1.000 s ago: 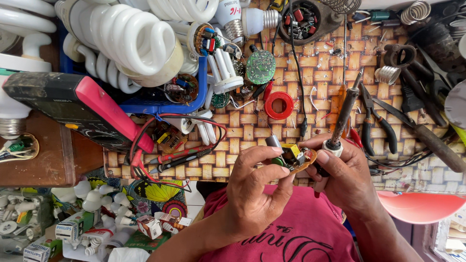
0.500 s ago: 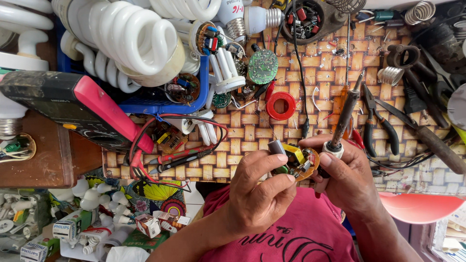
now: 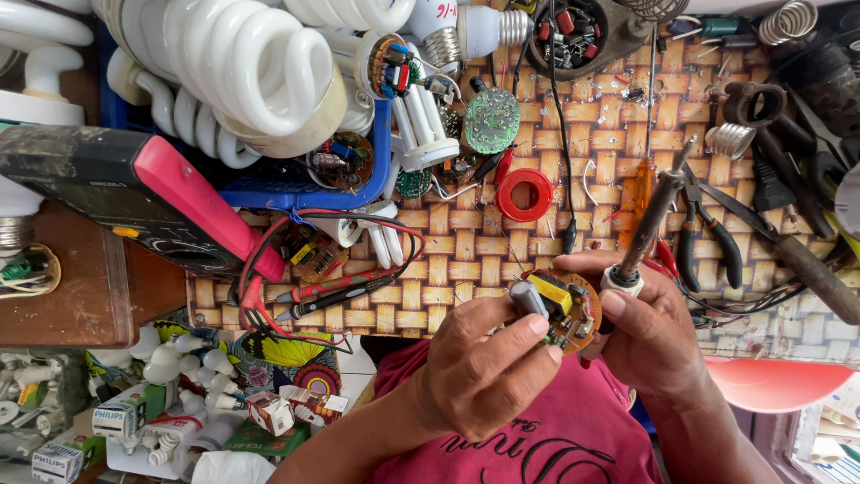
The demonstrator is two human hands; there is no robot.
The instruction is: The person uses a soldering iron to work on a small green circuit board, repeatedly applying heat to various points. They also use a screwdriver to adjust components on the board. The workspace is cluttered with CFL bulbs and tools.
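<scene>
My left hand (image 3: 484, 372) holds a small round circuit board (image 3: 557, 309) by its edge, component side up, with a yellow part and a grey capacitor on it. My right hand (image 3: 654, 336) grips a soldering iron (image 3: 649, 220) by its handle, and its thumb and forefinger touch the board's right rim. The iron's tip points away from me, above the board and off it. Both hands hover over the near edge of a woven mat (image 3: 466, 251).
A multimeter (image 3: 134, 193) with red and black probes (image 3: 340, 291) lies left. A blue tray (image 3: 296, 188) holds spiral lamp tubes (image 3: 242, 63) and opened lamp bases. A red tape ring (image 3: 525, 194), pliers (image 3: 708, 237), a screwdriver, springs and a dish of parts (image 3: 573, 31) crowd the mat.
The board has turned a little in my left hand, so its components face me more. Both hands have shifted slightly towards me; the iron stays in my right hand.
</scene>
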